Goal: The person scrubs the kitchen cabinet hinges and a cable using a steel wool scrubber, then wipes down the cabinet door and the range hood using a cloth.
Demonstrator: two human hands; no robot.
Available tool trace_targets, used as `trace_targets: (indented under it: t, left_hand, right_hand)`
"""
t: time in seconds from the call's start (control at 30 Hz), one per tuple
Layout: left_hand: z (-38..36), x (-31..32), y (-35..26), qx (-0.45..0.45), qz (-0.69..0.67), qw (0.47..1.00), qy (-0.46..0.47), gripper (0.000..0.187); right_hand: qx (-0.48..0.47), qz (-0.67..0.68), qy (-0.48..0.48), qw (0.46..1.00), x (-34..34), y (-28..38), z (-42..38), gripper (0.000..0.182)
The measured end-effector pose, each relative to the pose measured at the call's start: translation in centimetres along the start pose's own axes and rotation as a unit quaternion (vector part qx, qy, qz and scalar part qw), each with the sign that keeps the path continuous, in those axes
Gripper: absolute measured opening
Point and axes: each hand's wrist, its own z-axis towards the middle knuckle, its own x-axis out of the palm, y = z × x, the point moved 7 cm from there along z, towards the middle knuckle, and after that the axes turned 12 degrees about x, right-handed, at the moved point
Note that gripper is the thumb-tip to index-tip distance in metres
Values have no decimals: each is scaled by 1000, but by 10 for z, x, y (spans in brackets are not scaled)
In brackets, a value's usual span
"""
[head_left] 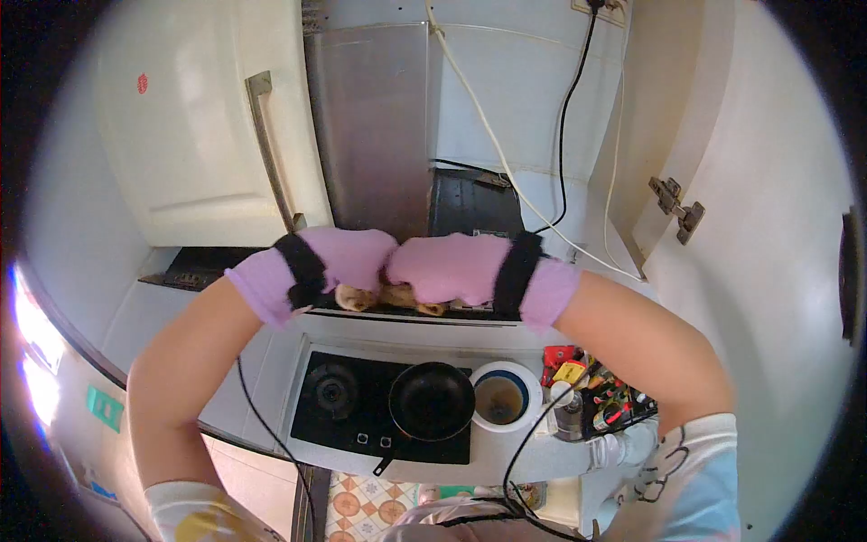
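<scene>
Both hands are raised to the range hood (pixel 474 203), in purple gloves with black straps round the wrists. My left hand (pixel 348 257) and my right hand (pixel 452 268) meet side by side at the hood's front edge. Below the gloves a crumpled brown cloth (pixel 397 296) shows, gripped by both hands. Most fingers are hidden behind the gloves' backs and the cloth. Behind the hands rises the hood's metal duct cover (pixel 370 126).
Below are a gas stove (pixel 330 429), a black frying pan (pixel 432 402), a white pot (pixel 535 406) and several bottles and packets (pixel 614 415). An open cabinet door (pixel 768 226) stands at right, a closed one (pixel 199 117) at left. A white cable (pixel 492 135) hangs behind.
</scene>
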Motion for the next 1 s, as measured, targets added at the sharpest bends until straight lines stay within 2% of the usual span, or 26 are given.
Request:
trace_targets:
  t: [0.07, 0.13, 0.23, 0.27, 0.37, 0.4, 0.5, 0.57, 0.6, 0.7, 0.77, 0.83, 0.9, 0.97, 1.0]
  left_hand:
    - [-19, -7, -9, -6, 18, 1000, 3, 31]
    - [-32, -14, -10, -71, 8, 997, -34, 29]
    - [-30, -13, -3, -61, 70, 996, -2, 28]
    - [-27, -12, -4, -40, 56, 998, 6, 28]
    - [-18, -12, -15, -32, 28, 999, -5, 28]
    - [-13, -11, -18, -32, 29, 999, -5, 28]
    - [11, -3, -20, -74, 17, 997, -4, 31]
    - [34, 3, -23, -71, -87, 993, -49, 33]
    - [43, 4, -31, -69, -85, 993, -47, 33]
    - [73, 2, -59, -13, -82, 994, -70, 35]
    - [99, 5, -76, 96, -45, 993, -42, 35]
    - [120, 13, -73, 76, -65, 994, -32, 36]
    - [121, 20, -67, 55, -88, 994, -23, 37]
    - [110, 13, -81, 175, -76, 980, -58, 37]
    - [105, 19, -70, 108, -68, 992, -1, 41]
  right_hand:
    - [11, -10, 20, 1000, -5, 15, 10, 24]
    - [0, -61, 40, 997, -4, 23, 21, 24]
    - [-23, -91, 64, 994, 1, 23, 26, 26]
    - [-18, -41, 39, 998, -2, 20, 24, 19]
    - [-19, -41, 64, 997, 2, 11, 16, 19]
    - [7, -25, 62, 998, -4, 8, 5, 20]
    - [36, -43, 79, 995, -5, -10, -15, 21]
    - [4, -40, 43, 998, 4, -32, -23, 19]
    - [13, -67, 83, 994, 3, -36, -33, 19]
    - [17, -108, 160, 981, 13, -60, -51, 19]
    - [39, -120, 206, 970, 16, -67, -65, 19]
    - [88, -123, 246, 957, 18, -79, -75, 20]
    - [74, -107, 270, 954, 19, -79, -78, 22]
    - [59, -95, 291, 950, 20, -75, -75, 24]
    - [70, -115, 253, 958, 20, -73, -70, 26]
